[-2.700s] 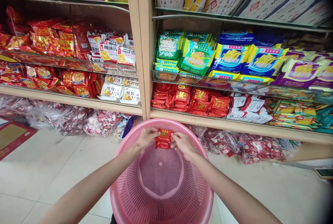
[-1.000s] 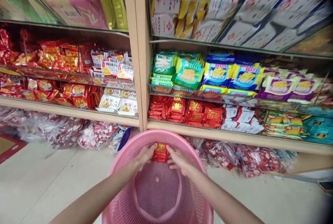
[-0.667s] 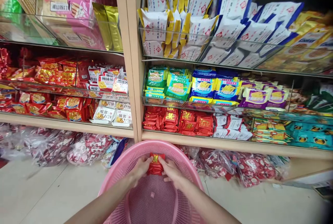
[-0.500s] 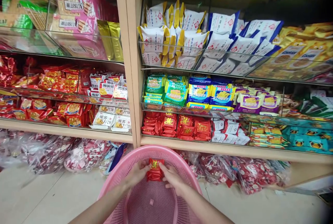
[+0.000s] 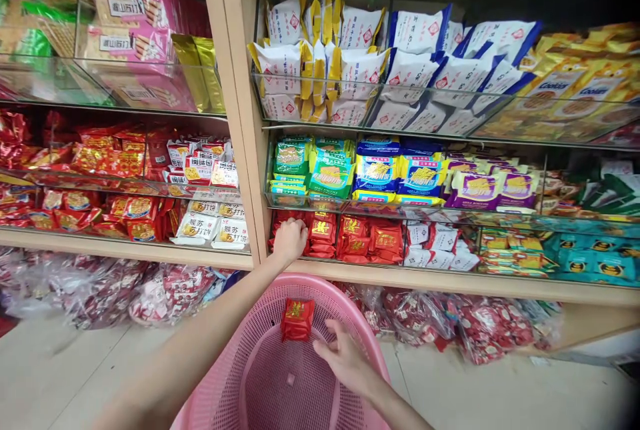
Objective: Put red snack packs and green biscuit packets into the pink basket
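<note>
My left hand (image 5: 293,241) reaches to the bottom shelf, its fingers curled down over the red snack packets (image 5: 285,223) at the left end of the row. The fingertips are partly hidden among them. Below, a small stack of red packets with gold lettering (image 5: 297,319) rests against the far inner wall of a pink plastic basket (image 5: 350,313). Over the right side of the basket hovers my right hand (image 5: 344,353). Its thumb and fingers are apart, with nothing between them, just right of the stack.
Glass-fronted shelves hold green biscuit packs (image 5: 331,173), blue-and-yellow packs (image 5: 423,177) and white pouches (image 5: 363,37). A wooden post (image 5: 240,97) divides the shelving. Plastic bags of wrapped snacks (image 5: 495,330) lie on the tiled floor (image 5: 75,363) under the bottom ledge.
My left hand has let go of the red packets in the basket and moved up to the shelf. My right hand has let go too and drawn back slightly right and down.
</note>
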Tool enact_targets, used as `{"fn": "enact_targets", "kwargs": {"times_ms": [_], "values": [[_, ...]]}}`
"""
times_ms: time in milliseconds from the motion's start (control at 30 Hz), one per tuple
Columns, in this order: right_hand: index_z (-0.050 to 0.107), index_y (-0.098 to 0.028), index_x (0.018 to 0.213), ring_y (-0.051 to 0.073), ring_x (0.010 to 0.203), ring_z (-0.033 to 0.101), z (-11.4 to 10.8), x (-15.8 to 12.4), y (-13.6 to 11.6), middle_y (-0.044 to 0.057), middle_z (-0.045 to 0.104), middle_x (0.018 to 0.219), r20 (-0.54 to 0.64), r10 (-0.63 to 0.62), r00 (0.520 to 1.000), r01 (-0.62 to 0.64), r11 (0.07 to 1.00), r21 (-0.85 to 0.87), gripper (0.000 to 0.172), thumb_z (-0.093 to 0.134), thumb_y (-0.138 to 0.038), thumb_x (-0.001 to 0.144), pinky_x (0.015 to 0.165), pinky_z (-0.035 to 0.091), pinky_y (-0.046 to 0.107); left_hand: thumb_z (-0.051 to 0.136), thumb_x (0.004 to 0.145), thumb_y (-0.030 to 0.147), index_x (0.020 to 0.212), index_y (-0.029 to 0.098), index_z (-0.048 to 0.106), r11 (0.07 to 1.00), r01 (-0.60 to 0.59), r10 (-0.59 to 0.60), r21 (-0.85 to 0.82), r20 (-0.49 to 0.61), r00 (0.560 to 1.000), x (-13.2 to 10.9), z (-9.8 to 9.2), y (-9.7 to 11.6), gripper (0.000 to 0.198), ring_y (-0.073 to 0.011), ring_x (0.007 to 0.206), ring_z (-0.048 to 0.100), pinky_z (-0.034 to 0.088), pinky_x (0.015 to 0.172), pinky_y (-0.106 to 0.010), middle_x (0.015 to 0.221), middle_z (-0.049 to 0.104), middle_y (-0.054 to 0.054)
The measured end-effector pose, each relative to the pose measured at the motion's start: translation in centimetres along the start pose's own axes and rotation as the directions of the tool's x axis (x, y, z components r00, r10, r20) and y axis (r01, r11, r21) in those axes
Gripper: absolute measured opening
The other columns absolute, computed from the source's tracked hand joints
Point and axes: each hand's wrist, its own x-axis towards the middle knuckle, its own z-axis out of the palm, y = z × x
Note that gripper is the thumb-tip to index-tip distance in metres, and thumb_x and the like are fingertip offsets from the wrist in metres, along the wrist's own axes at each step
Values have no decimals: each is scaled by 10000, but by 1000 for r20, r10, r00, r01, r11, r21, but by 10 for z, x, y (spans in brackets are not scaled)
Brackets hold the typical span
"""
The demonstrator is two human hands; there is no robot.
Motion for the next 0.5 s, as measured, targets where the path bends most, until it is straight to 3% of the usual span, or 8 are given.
{"fn": "enact_targets", "kwargs": {"times_ms": [233, 400, 500], "values": [[498, -213, 1223, 255, 972, 630, -6, -8, -6, 93, 663, 1048, 66, 34, 997, -35, 999, 16, 546, 567, -477, 750, 828, 477, 374, 469, 858, 245, 868, 159, 687, 996, 22, -23, 84, 11, 1000, 4, 9, 6, 235, -284, 1027, 530, 417, 888, -382, 1018, 634, -139], [496, -187, 1218, 250, 1003, 617, -7, -2, -10, 122, 606, 1204, 56, -5, 998, 3, 999, 37, 511, 538, -439, 776, 876, 465, 375, 515, 797, 148, 725, 143, 656, 998, 56, -56, -14, -12, 998, 8, 7, 9, 159, -304, 1051, 531, 403, 899, -400, 986, 635, -156], [495, -155, 1219, 242, 1004, 612, -8, 2, -13, 143, 550, 1291, 39, -9, 999, 8, 999, 33, 507, 529, -413, 784, 896, 461, 369, 553, 743, 116, 624, 153, 597, 983, 100, -103, -153, -10, 995, 12, 7, 6, 132, -260, 932, 587, 427, 830, -344, 860, 652, -122]]}}
